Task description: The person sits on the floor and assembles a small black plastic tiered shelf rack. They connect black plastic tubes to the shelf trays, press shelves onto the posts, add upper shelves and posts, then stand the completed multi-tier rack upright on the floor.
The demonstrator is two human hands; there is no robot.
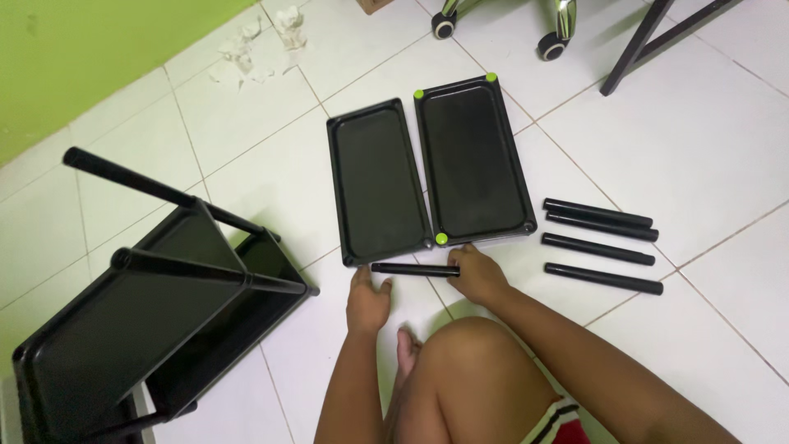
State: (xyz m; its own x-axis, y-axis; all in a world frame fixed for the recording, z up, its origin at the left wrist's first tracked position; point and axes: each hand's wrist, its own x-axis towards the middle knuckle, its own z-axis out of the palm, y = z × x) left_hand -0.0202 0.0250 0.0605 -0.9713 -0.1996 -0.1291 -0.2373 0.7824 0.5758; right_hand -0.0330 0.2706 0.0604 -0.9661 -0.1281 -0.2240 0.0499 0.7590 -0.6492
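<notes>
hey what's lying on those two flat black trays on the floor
Nothing lies on either black tray; both show bare insides. A short black tube lies just before them, touched by both hands. Beneath the trays is hidden.

Both arms reach forward, left hand (366, 301) and right hand (478, 275) palms down, fingers loosely curled.

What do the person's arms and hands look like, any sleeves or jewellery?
Both forearms are bare, with no sleeves in view. The left hand and right hand wear no gloves, rings, watch or bracelets that can be seen. No cables or markings show.
</notes>
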